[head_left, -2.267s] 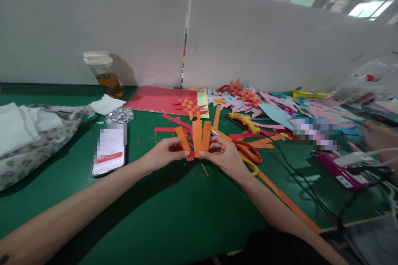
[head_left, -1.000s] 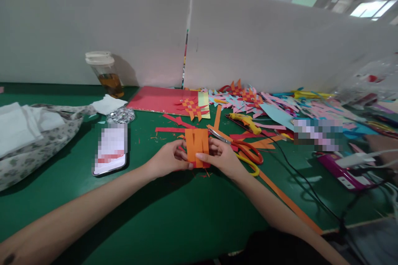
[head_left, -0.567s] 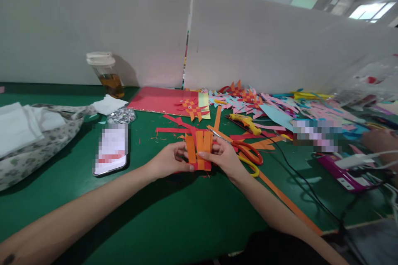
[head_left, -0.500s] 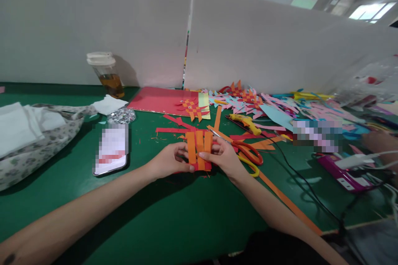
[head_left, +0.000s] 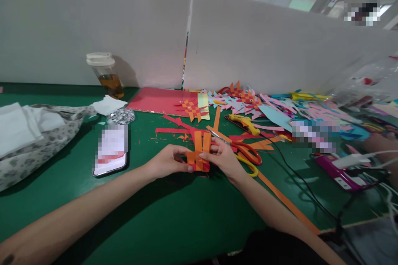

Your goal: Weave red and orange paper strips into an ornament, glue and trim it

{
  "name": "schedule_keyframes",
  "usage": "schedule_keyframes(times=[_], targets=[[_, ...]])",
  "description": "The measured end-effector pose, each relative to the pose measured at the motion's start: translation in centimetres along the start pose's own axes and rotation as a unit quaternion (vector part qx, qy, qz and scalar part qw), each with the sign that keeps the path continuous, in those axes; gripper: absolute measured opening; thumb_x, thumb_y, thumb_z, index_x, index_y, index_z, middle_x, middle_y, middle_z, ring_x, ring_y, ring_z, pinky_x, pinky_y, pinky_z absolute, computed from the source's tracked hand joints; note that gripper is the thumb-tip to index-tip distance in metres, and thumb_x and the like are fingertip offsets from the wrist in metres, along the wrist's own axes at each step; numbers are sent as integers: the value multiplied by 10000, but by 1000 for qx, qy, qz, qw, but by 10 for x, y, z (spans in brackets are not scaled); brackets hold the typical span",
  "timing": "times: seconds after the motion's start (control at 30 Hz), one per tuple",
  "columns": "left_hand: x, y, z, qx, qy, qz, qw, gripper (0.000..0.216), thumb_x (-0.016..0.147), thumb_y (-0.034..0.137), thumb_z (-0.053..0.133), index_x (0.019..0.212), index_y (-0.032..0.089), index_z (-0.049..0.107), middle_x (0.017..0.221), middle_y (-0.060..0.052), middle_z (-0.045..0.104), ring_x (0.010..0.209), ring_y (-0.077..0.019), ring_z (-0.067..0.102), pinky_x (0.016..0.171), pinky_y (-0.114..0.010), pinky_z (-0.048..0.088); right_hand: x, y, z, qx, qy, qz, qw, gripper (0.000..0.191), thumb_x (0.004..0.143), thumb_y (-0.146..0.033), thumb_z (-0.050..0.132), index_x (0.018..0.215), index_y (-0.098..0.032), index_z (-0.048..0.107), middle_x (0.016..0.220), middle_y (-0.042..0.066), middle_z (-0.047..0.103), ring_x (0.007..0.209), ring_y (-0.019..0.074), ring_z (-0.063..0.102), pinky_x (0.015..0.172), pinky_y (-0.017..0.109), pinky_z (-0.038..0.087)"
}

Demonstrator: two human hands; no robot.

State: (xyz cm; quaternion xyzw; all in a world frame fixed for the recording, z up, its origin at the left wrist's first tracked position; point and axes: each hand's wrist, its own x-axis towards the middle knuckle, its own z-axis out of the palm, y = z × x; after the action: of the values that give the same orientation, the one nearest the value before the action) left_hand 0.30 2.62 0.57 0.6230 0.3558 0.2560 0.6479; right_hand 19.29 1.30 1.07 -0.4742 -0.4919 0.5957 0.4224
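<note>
Between my two hands is a piece of woven paper strips point(head_left: 198, 156), orange over red, held just above the green table. My left hand point(head_left: 172, 159) pinches its left lower edge between thumb and fingers. On the other side, my right hand point(head_left: 221, 155) grips the right edge, thumb lying across the orange strips. Scissors point(head_left: 248, 151) with orange and yellow handles lie beside my right hand, their blades partly behind its fingers. Red strips point(head_left: 169, 131) and an orange strip point(head_left: 217, 118) lie behind the weaving. Finished woven paper fish point(head_left: 190, 109) rest on a red sheet point(head_left: 152, 98).
A phone point(head_left: 110, 149) lies left of my hands, near a cloth bag point(head_left: 62, 145) and a lidded cup point(head_left: 108, 76). To the right are a yellow glue gun point(head_left: 244, 124) with its cord, a heap of paper scraps point(head_left: 289, 109), a purple power strip point(head_left: 336, 174) and another person's arm point(head_left: 381, 147).
The leftmost upright orange strip of the weaving is now folded down, leaving two standing at the top. My hands have barely shifted.
</note>
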Motion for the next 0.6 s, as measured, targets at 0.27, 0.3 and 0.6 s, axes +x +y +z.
schedule_keyframes(times=[0.27,0.3,0.6], targets=[[1,2,-10,31,-1,6,999,282,628,262,709,899,185,695,881,-30,703,708,-150,624,693,-284,486,4,1,-8,-31,31,36,998,580,514,-349,782,1011,-167,545,714,4,664,692,189,662,718,354,530],[1,2,-10,33,-5,2,999,281,628,264,709,897,187,697,876,-31,704,702,-149,624,683,-280,486,4,2,-9,-33,40,37,998,597,498,-341,789,1013,-162,545,671,-12,647,644,177,653,686,343,533],[-2,3,-6,23,-25,-15,999,213,619,249,717,814,165,702,778,-21,694,608,-114,593,578,-214,443,6,12,-13,-71,26,10,997,618,558,-335,753,1100,-154,517,701,12,669,687,177,651,701,336,522]])
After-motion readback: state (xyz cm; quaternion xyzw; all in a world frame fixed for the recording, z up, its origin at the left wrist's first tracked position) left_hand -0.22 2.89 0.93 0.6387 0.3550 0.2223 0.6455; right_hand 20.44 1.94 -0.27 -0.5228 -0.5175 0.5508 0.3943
